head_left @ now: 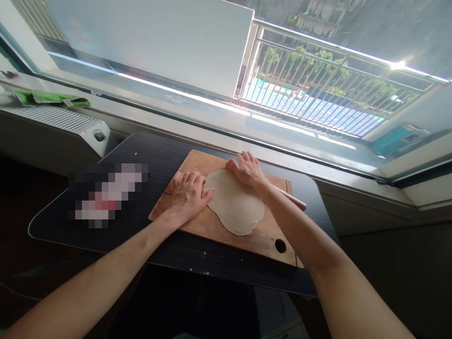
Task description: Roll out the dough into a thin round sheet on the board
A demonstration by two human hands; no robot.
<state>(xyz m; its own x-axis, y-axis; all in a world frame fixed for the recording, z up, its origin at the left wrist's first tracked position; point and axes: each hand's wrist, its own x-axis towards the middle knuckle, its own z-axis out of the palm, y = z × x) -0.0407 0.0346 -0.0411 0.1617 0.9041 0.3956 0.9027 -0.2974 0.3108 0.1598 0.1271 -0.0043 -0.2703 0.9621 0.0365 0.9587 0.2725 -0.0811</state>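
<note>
A flat, thin sheet of dough (pixel 237 205) with an uneven round outline lies on a wooden cutting board (pixel 226 235). My left hand (pixel 190 194) rests on the board at the dough's left edge, fingers bent slightly down and thumb apart, touching the dough. At the far edge of the dough, my right hand (pixel 247 168) lies palm down with its fingers stretched out. Part of a rolling pin (pixel 294 200) shows to the right of my right forearm, on the board. Its other end is hidden behind the arm, and I cannot tell whether it reaches my hand.
The board stands on a dark table (pixel 176 256) with scattered white crumbs. A blurred-out item (pixel 109 195) lies on its left part. Beyond are a window sill (pixel 293 167), a white radiator (pixel 88 132) and a green cloth (pixel 52 99). The board has a round hole (pixel 280 246).
</note>
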